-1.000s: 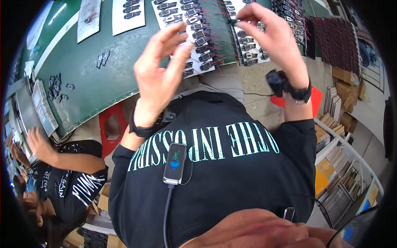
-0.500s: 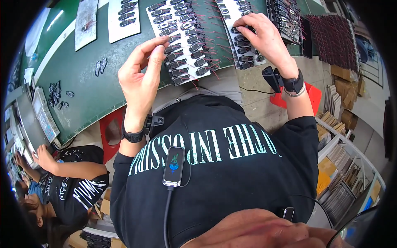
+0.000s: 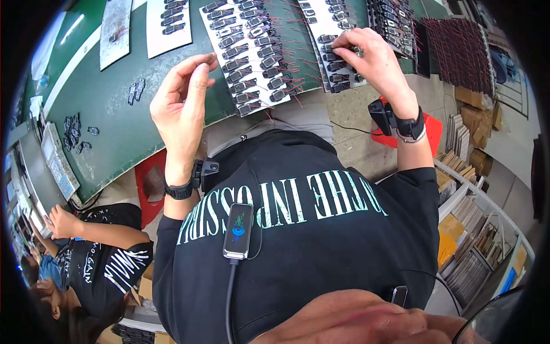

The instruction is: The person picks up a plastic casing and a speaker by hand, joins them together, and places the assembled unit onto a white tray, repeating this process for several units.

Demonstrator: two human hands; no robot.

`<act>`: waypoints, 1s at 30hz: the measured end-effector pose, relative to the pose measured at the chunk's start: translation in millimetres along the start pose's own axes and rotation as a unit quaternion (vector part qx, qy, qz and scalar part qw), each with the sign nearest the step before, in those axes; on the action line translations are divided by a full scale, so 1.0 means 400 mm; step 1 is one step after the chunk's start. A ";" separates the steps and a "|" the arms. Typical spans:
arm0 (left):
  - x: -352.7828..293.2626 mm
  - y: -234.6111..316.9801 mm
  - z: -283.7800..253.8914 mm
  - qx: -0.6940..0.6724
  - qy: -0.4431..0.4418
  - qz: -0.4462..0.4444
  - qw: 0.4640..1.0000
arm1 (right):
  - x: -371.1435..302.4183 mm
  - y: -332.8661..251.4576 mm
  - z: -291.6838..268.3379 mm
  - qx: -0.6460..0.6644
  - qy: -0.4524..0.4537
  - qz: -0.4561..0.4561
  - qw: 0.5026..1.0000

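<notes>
My right hand reaches to a white card on the green table. Its fingertips pinch a small black component with red wires in the card's rows. My left hand hovers above the table's near edge, fingers apart, nothing in it. It is just left of a second white card filled with several rows of the same black components. Both wrists wear black bands.
More white cards lie farther left, with loose black parts beside them. A dark mat with red wires sits at the right. A co-worker sits lower left. Shelves of cardboard stand at the right.
Both hands have come down from a raised position. The right hand has dropped onto the right card, and the left hand has lowered and moved left, away from the middle card.
</notes>
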State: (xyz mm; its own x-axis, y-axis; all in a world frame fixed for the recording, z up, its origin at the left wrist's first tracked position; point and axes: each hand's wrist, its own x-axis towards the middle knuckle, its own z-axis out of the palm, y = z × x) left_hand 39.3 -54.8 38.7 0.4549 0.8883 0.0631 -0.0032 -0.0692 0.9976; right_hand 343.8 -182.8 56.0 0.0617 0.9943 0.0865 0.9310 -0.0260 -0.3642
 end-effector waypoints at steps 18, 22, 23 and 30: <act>0.001 0.017 -0.020 -0.005 0.026 0.016 1.000 | 0.116 -0.004 -0.026 -0.031 0.025 -0.033 0.999; 0.007 0.021 -0.064 0.016 0.068 0.041 0.997 | 0.140 0.007 -0.004 -0.040 0.001 -0.071 0.997; 0.009 0.018 -0.084 0.023 0.091 0.046 0.995 | 0.142 0.009 -0.002 -0.047 -0.002 -0.080 0.996; 0.008 -0.006 -0.239 0.067 0.242 0.056 0.966 | 0.156 0.033 0.003 0.004 -0.065 -0.044 0.997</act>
State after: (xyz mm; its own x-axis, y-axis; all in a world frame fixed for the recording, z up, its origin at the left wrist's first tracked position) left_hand -44.3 -8.6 39.5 -0.0124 0.9781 0.2077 0.1014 -0.2054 0.9734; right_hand 359.3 -121.0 55.4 -0.0672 0.9977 -0.0024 0.9281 0.0617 -0.3671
